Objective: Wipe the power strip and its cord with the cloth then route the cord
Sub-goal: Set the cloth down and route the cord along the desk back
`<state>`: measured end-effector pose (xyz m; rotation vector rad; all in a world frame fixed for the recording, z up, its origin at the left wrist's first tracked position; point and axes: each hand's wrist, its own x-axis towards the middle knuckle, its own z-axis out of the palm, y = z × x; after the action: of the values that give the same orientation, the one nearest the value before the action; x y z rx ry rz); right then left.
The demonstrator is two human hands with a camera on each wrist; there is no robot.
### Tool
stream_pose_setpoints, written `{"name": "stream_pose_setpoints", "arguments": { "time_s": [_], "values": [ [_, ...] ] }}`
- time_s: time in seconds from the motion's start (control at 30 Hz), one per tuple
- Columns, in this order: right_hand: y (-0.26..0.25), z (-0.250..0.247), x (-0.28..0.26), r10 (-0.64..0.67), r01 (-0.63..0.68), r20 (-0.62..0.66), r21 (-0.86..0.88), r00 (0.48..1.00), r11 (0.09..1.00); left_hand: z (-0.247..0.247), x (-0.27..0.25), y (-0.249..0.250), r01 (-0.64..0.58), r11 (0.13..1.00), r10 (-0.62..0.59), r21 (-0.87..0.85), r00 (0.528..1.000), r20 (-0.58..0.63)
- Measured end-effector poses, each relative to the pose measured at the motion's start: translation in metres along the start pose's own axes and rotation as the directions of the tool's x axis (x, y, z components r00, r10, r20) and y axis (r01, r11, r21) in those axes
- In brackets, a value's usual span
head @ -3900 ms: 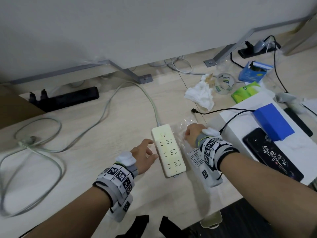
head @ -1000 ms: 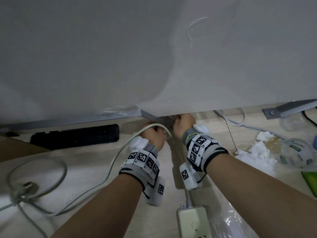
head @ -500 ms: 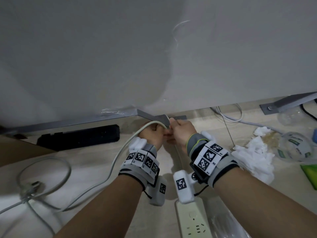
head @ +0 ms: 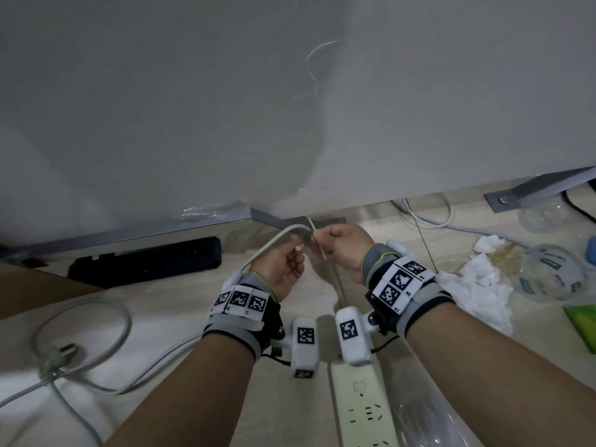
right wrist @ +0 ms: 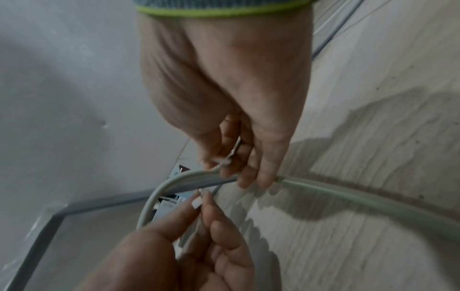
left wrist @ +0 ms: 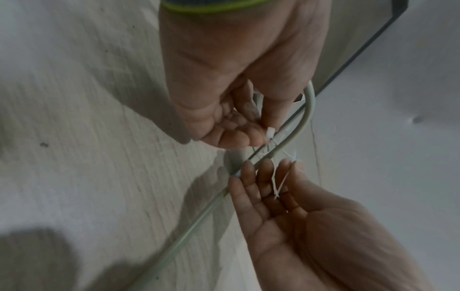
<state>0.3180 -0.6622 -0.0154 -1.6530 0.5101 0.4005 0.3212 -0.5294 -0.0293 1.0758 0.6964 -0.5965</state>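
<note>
Cord arches over the grey bracket at the bench's back edge. Right hand pinches the zip tie tail; left hand pinches its head. Misthreaded, the tie may slip and the cord drops.

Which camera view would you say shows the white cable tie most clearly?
The head view: the cable tie stands pale against the grey bracket, pinched by the right hand. Both wrist views show only blurred bits between fingers.
</note>
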Motion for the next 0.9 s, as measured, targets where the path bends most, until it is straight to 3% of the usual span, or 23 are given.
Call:
{"name": "stream_pose_setpoints", "arguments": {
  "time_s": [0.13,0.33,0.43,0.9],
  "values": [
    [0.0,-0.003,0.001,0.018,-0.028,0.069,0.146,0.997,0.989,0.001,0.0,-0.001,0.035,0.999,-0.034,0.0,0.996,0.083],
    [-0.006,0.0,0.003,0.029,-0.036,0.025,0.336,0.999,0.941,0.001,0.001,0.001,0.022,0.997,-0.032,0.075,0.991,0.13],
    [-0.008,0.003,0.006,0.0,0.01,-0.026,0.352,1.0,0.936,0.0,-0.002,0.001,0.022,0.996,-0.036,0.088,0.985,0.167],
    [-0.007,0.005,0.008,-0.003,0.002,0.001,0.425,1.0,0.905,-0.001,-0.004,0.002,0.032,0.997,-0.044,0.068,0.98,0.194]
  ]
}}
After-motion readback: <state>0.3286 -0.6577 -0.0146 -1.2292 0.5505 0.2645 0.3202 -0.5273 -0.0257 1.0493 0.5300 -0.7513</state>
